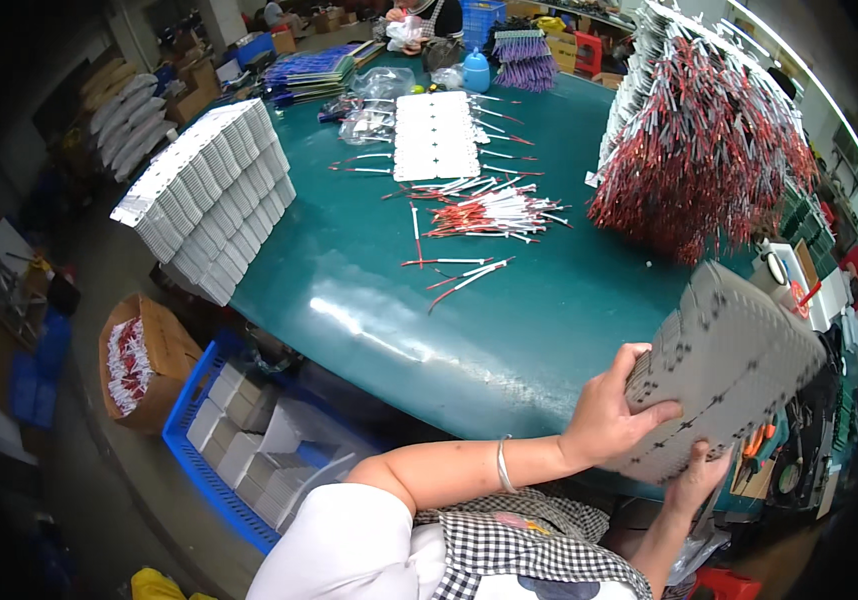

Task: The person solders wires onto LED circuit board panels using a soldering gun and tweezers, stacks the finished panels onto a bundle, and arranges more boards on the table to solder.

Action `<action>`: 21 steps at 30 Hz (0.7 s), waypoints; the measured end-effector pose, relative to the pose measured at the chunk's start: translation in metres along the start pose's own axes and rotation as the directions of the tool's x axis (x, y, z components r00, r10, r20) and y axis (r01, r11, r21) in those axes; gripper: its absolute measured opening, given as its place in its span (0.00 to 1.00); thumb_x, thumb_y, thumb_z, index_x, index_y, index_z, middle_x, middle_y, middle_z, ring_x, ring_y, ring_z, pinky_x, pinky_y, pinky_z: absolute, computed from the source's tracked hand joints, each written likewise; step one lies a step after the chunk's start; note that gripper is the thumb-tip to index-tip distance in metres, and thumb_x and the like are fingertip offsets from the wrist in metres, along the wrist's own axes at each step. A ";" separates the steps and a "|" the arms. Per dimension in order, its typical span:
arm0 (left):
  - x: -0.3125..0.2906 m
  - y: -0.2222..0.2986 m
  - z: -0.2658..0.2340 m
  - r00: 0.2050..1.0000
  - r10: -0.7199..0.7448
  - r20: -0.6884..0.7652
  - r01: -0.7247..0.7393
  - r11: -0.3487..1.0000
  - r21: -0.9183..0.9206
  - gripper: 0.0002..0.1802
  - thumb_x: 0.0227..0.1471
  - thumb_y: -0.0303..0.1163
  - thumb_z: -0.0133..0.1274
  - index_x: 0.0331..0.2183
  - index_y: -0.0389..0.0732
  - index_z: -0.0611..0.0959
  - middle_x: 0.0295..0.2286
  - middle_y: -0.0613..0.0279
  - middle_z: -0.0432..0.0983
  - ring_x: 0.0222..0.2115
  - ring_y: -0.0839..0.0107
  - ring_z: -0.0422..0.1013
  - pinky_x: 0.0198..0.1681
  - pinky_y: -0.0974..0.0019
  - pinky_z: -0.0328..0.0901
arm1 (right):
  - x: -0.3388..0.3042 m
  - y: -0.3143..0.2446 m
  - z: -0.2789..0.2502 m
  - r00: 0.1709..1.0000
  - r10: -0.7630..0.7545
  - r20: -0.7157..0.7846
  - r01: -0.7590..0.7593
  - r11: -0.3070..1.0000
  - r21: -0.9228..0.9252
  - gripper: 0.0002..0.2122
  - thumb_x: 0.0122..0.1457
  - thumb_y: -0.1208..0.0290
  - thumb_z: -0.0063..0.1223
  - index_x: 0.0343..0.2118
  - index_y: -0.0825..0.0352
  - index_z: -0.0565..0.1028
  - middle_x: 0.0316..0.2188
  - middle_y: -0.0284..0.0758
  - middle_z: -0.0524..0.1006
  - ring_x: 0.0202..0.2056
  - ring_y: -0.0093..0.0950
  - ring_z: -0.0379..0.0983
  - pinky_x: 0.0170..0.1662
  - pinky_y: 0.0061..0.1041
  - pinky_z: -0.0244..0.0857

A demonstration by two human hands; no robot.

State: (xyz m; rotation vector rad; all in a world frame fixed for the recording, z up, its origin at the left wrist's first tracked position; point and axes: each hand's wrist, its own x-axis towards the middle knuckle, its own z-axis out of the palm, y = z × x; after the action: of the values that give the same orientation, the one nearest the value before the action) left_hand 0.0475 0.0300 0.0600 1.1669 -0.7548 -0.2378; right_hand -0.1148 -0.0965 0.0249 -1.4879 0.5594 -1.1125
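A thick stack of grey-white plastic panels (pixel 724 360), dotted with small dark cross-shaped holes, is held tilted over the right front edge of the table. My left hand (pixel 611 412) grips its left side, thumb lying across the face. Lower down, my right hand (pixel 694 482) holds the bottom edge with the thumb on the face; its other fingers are hidden behind the stack. Mid-table lies a white panel (pixel 436 135) with red and white wired pieces sticking out on both sides. In front of it is a pile of loose red and white wired pieces (pixel 494 212).
Tall rows of white panels (pixel 214 195) stand at the table's left edge. A large stack with hanging red and white wires (pixel 699 150) stands at the right. Below left are a blue crate (pixel 194 425) and a cardboard box (pixel 164 345). Across the green table (pixel 349 310), another person (pixel 429 18) sits.
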 end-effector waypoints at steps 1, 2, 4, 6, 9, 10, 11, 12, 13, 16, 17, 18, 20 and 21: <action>0.000 -0.001 0.001 0.996 -0.091 -0.015 0.090 0.996 -0.022 0.32 0.46 0.42 0.63 0.47 0.37 0.67 0.35 0.46 0.78 0.35 0.55 0.77 0.37 0.61 0.69 | 0.001 -0.008 0.000 1.000 -0.003 0.004 0.003 0.998 -0.056 0.43 0.47 0.50 0.65 0.57 0.76 0.58 0.51 0.41 0.68 0.50 0.31 0.66 0.54 0.31 0.60; 0.004 -0.005 0.001 0.981 -0.196 -0.009 0.196 0.981 0.003 0.32 0.47 0.43 0.63 0.46 0.36 0.67 0.35 0.46 0.78 0.36 0.55 0.77 0.37 0.61 0.69 | 0.000 -0.017 -0.002 0.996 0.094 0.001 -0.093 0.988 -0.120 0.44 0.46 0.48 0.65 0.57 0.76 0.58 0.52 0.42 0.68 0.52 0.32 0.66 0.55 0.30 0.59; 0.012 -0.016 -0.002 0.953 -0.302 -0.007 0.302 0.953 -0.029 0.34 0.47 0.46 0.62 0.45 0.32 0.67 0.36 0.45 0.77 0.38 0.58 0.76 0.40 0.61 0.69 | 0.001 -0.024 0.002 0.974 0.225 0.020 -0.219 0.963 -0.160 0.41 0.49 0.55 0.65 0.58 0.76 0.57 0.53 0.42 0.67 0.52 0.32 0.65 0.56 0.29 0.58; 0.019 -0.031 -0.008 0.910 -0.415 0.006 0.415 0.909 -0.040 0.34 0.47 0.47 0.62 0.45 0.32 0.68 0.36 0.46 0.77 0.38 0.59 0.76 0.40 0.62 0.68 | 0.003 -0.023 0.008 0.963 0.270 0.017 -0.265 0.954 -0.143 0.39 0.50 0.62 0.65 0.59 0.77 0.56 0.53 0.43 0.67 0.52 0.32 0.65 0.57 0.29 0.57; 0.023 -0.049 -0.015 0.797 -0.604 0.012 0.604 0.796 -0.029 0.33 0.49 0.47 0.61 0.44 0.30 0.68 0.39 0.46 0.76 0.39 0.60 0.75 0.41 0.62 0.68 | 0.006 -0.014 0.021 0.958 0.264 0.111 -0.233 0.944 -0.236 0.35 0.50 0.77 0.60 0.60 0.77 0.55 0.53 0.44 0.67 0.52 0.32 0.65 0.57 0.28 0.56; 0.024 -0.054 -0.016 0.750 -0.662 -0.003 0.662 0.750 0.000 0.32 0.49 0.47 0.60 0.43 0.30 0.69 0.39 0.46 0.75 0.39 0.59 0.75 0.41 0.62 0.69 | 0.011 -0.011 0.025 0.935 0.320 0.152 -0.271 0.923 -0.274 0.33 0.50 0.80 0.56 0.60 0.77 0.56 0.53 0.44 0.68 0.52 0.32 0.65 0.57 0.28 0.56; 0.026 -0.058 -0.018 0.711 -0.703 -0.004 0.703 0.711 -0.011 0.31 0.50 0.47 0.59 0.42 0.30 0.70 0.40 0.46 0.75 0.39 0.59 0.75 0.42 0.62 0.69 | 0.016 -0.008 0.027 0.915 0.358 0.184 -0.292 0.905 -0.309 0.31 0.50 0.83 0.52 0.59 0.77 0.58 0.52 0.43 0.68 0.52 0.31 0.66 0.57 0.27 0.56; 0.028 -0.062 -0.020 0.705 -0.709 -0.025 0.710 0.704 0.030 0.31 0.50 0.47 0.59 0.42 0.30 0.70 0.40 0.46 0.75 0.39 0.59 0.75 0.42 0.62 0.69 | 0.018 -0.004 0.031 0.914 0.359 0.186 -0.296 0.907 -0.298 0.30 0.50 0.82 0.54 0.58 0.78 0.59 0.51 0.43 0.69 0.50 0.31 0.67 0.56 0.27 0.58; 0.030 -0.066 -0.022 0.681 -0.732 -0.012 0.732 0.680 0.027 0.31 0.51 0.46 0.57 0.43 0.28 0.69 0.40 0.46 0.75 0.39 0.58 0.75 0.43 0.61 0.69 | 0.022 0.000 0.032 0.910 0.362 0.202 -0.297 0.909 -0.292 0.30 0.50 0.82 0.54 0.58 0.78 0.59 0.51 0.43 0.69 0.50 0.31 0.67 0.56 0.27 0.58; 0.037 -0.076 -0.034 0.656 -0.749 0.093 0.745 0.663 0.079 0.32 0.53 0.44 0.55 0.46 0.25 0.68 0.40 0.46 0.74 0.40 0.56 0.74 0.44 0.60 0.68 | 0.032 0.009 0.030 0.864 0.480 0.150 -0.414 0.848 -0.330 0.32 0.48 0.83 0.55 0.58 0.79 0.58 0.52 0.45 0.69 0.50 0.31 0.67 0.54 0.27 0.60; 0.040 -0.079 -0.039 0.648 -0.739 0.184 0.728 0.672 0.135 0.33 0.53 0.43 0.54 0.48 0.23 0.66 0.41 0.46 0.74 0.40 0.55 0.74 0.44 0.60 0.68 | 0.034 0.012 0.027 0.838 0.520 0.166 -0.452 0.831 -0.324 0.31 0.48 0.83 0.56 0.57 0.79 0.59 0.51 0.45 0.69 0.50 0.30 0.68 0.53 0.26 0.61; 0.044 -0.083 -0.045 0.645 -0.728 0.234 0.669 0.685 0.288 0.35 0.52 0.43 0.54 0.48 0.22 0.64 0.43 0.39 0.72 0.41 0.57 0.75 0.43 0.63 0.70 | 0.036 0.015 0.024 0.818 0.545 0.183 -0.481 0.824 -0.300 0.31 0.48 0.83 0.57 0.57 0.79 0.60 0.51 0.45 0.69 0.49 0.30 0.68 0.52 0.25 0.62; 0.056 -0.090 -0.051 0.585 -0.768 0.261 0.636 0.634 0.440 0.35 0.51 0.44 0.55 0.47 0.22 0.67 0.41 0.40 0.73 0.38 0.55 0.76 0.41 0.62 0.70 | 0.039 0.020 0.020 0.819 0.538 0.201 -0.458 0.823 -0.337 0.29 0.48 0.82 0.57 0.56 0.79 0.61 0.49 0.43 0.71 0.47 0.29 0.69 0.50 0.25 0.63; 0.061 -0.092 -0.053 0.525 -0.804 0.278 0.575 0.576 0.581 0.34 0.49 0.44 0.56 0.46 0.22 0.70 0.40 0.40 0.75 0.36 0.54 0.77 0.40 0.61 0.71 | 0.040 0.020 0.019 0.834 0.501 0.234 -0.414 0.846 -0.335 0.28 0.49 0.81 0.56 0.55 0.78 0.63 0.46 0.41 0.73 0.45 0.28 0.70 0.49 0.25 0.64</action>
State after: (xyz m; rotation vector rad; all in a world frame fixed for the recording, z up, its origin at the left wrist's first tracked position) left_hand 0.1453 -0.0005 -0.0070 1.8518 -0.7671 -1.1976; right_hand -0.0760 -0.1256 0.0205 -1.6083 0.8187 -0.4157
